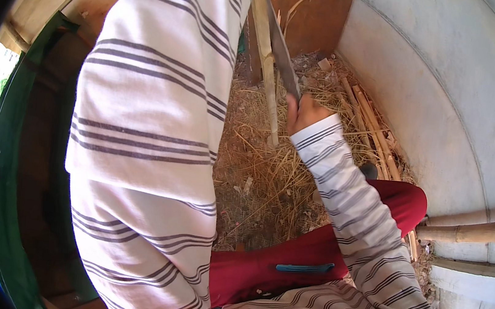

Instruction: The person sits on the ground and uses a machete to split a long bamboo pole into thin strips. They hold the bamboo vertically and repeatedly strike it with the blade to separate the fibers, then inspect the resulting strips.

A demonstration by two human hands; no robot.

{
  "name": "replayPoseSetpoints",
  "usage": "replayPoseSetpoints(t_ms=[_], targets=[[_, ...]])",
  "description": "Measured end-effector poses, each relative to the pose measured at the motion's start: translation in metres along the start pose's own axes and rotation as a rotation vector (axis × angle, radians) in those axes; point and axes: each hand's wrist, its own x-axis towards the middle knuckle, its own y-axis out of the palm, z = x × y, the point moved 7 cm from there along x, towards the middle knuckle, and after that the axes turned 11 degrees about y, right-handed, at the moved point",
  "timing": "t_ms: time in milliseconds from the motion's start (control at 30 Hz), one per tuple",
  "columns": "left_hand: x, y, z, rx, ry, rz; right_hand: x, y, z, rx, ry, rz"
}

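The right hand [303, 113] is closed in a fist around the handle of a long knife [282, 50], knuckles turned toward the camera; its forearm, in a white sleeve with grey stripes, runs up from the lower right, bent at the elbow above a red-trousered knee [405, 202]; the blade rises from the fist, slanting up and to the left, its flat lying against a bamboo stick [267, 58]. The stick stands nearly upright, leaning a little to the left at the top, its lower end planted in the dry straw [269, 176] on the floor; the blade touches it along its upper half. The left arm is raised high across the left of the view, its striped sleeve filling that side; the left hand is out of sight past the top edge, so whether it is spread or gripping cannot be told. More split bamboo strips [374, 130] lie in a bundle along the pale curved wall [451, 105] to the right; thicker bamboo poles [476, 231] rest by the wall at the right edge.
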Motion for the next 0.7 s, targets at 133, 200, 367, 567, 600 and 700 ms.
replayPoseSetpoints(t_ms=[133, 200, 367, 567, 600, 700], targets=[[0.018, 0.012, 0.02, -0.047, -0.064, -0.052, -0.08, 0.151, -0.146, -0.433, 0.346, 0.65], [0.022, 0.014, 0.019, -0.151, -0.032, -0.031, -0.061, 0.145, -0.126, -0.458, 0.244, 0.633], [0.014, 0.008, 0.01, -0.114, -0.056, -0.052, -0.036, 0.114, -0.107, -0.354, 0.281, 0.727], [0.014, -0.007, 0.014, -0.175, -0.08, -0.101, -0.037, 0.091, -0.113, -0.013, 0.395, 0.683], [0.015, -0.008, 0.015, -0.169, -0.096, -0.099, -0.033, 0.092, -0.116, -0.012, 0.406, 0.694], [0.016, -0.012, 0.016, -0.103, -0.084, -0.111, -0.028, 0.105, -0.143, 0.206, 0.587, 0.703]])
